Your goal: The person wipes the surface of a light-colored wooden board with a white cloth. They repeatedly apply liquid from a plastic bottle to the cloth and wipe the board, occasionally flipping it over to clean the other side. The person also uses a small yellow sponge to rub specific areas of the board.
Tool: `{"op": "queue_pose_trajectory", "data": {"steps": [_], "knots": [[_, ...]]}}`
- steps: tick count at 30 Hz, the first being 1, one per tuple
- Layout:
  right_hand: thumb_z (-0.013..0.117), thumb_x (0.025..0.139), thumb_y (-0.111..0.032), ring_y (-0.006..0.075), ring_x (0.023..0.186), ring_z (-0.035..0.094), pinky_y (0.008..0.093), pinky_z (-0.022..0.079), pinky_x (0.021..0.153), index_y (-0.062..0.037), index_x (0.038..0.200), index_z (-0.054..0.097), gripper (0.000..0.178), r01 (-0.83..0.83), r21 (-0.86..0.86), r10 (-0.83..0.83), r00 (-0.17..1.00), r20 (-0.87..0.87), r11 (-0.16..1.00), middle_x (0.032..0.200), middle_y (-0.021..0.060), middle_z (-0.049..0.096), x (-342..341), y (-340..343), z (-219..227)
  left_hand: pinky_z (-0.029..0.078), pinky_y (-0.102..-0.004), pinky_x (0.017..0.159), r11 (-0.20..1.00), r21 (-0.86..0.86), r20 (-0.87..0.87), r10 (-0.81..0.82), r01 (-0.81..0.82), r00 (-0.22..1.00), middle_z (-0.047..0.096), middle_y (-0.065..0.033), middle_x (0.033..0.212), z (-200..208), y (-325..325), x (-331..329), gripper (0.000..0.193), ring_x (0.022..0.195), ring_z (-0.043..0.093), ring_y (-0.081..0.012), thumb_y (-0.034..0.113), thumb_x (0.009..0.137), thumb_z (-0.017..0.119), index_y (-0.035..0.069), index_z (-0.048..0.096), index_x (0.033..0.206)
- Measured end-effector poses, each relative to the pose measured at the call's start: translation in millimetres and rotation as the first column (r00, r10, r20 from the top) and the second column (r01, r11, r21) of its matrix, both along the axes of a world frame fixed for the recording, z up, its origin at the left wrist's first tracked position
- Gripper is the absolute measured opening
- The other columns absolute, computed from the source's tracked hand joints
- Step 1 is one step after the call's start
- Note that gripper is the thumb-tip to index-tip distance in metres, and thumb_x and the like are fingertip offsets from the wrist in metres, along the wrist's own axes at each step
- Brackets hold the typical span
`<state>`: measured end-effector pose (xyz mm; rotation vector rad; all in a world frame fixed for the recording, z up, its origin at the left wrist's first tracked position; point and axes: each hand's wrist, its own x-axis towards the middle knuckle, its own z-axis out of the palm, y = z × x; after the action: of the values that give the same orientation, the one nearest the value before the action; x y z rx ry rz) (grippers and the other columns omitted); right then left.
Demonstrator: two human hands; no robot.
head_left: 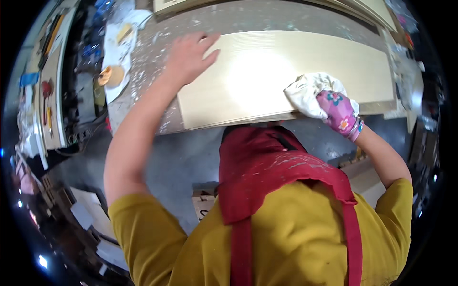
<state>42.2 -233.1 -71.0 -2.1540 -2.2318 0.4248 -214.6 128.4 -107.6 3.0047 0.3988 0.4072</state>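
Pale rectangular panel [248, 90] lies flat on the desk [152, 52], its far left corner at the left grip [188, 59] and its right part beneath the right grip [338, 109]. Left of the panel, a rumpled white sheet [116, 55] carries a yellowish block [124, 32] and a tan, cup-like thing [113, 76], its contents too small to tell. The desk beside the panel is grey, flecked with white spatters. At the panel's left edge, the bare left grip has its fingers apart; whether they touch is unclear. The panel looks smooth, with fine straight lines along its far edge. On the panel's right part sits a crumpled white cloth [307, 93], clamped by the right grip in a purple floral glove [334, 98].
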Motion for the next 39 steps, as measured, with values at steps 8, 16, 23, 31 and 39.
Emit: {"op": "queue_pose_trajectory", "data": {"steps": [8,16,23,31,39], "knots": [[0.044,0.095,-0.033,0.0345,0.072,0.067,0.0458,0.052,0.067,-0.0071,0.086,0.068,0.036,-0.249,-0.132,0.143,0.833,-0.534,0.960,0.080,0.0149,0.068,-235.4,200.5,-3.2,0.043,-0.0415,0.086,0.997,-0.036,0.069,0.066,-0.064,0.995,0.061,-0.0088,0.109,-2.7,-2.3,-3.3,0.043,0.104,0.058,-0.0275,0.042,0.092,0.053,0.024,0.059,0.130],[0.055,0.081,-0.023,0.0224,0.083,0.066,0.0376,0.054,0.069,-0.0153,0.101,0.059,0.021,-0.533,-0.023,0.522,0.836,-0.168,0.846,0.093,0.0042,0.061,-191.5,173.0,23.9,0.042,-0.0434,0.089,0.993,-0.085,0.024,0.083,-0.080,0.996,0.060,-0.0099,0.111,-9.3,0.0,-4.7,0.043,0.106,0.057,-0.0285,0.043,0.092,0.052,0.024,0.058,0.130],[0.055,0.083,-0.021,0.0303,0.081,0.065,0.0429,0.054,0.070,-0.0121,0.098,0.057,0.018,-0.386,-0.012,0.365,0.883,-0.296,0.923,0.093,0.0088,0.063,-237.5,195.0,-11.1,0.040,-0.0426,0.092,0.997,-0.073,0.040,0.040,-0.037,0.998,0.059,-0.0109,0.114,-6.0,2.1,-1.8,0.045,0.108,0.055,-0.0282,0.042,0.093,0.052,0.023,0.057,0.133],[0.073,0.065,-0.008,0.0334,0.085,0.064,0.0430,0.052,0.075,-0.0073,0.095,0.060,0.033,0.020,0.094,-0.030,0.994,0.105,0.995,0.088,0.0150,0.062,-15.6,-17.2,-24.1,0.040,-0.0423,0.093,0.998,-0.052,-0.003,0.043,-0.043,0.999,0.059,-0.0110,0.116,-2.0,2.9,-4.0,0.045,0.110,0.055,-0.0276,0.041,0.093,0.052,0.022,0.056,0.134],[0.064,0.078,-0.022,0.0346,0.097,0.064,0.0441,0.050,0.090,-0.0093,0.121,0.056,0.046,0.119,0.018,-0.111,0.961,-0.255,0.993,0.103,0.0146,0.066,-107.4,81.0,57.6,0.040,-0.0439,0.098,0.990,-0.040,0.144,-0.131,0.138,0.981,0.056,-0.0151,0.127,1.2,-50.3,81.5,0.046,0.117,0.053,-0.0322,0.035,0.093,0.054,0.016,0.053,0.135]]}}
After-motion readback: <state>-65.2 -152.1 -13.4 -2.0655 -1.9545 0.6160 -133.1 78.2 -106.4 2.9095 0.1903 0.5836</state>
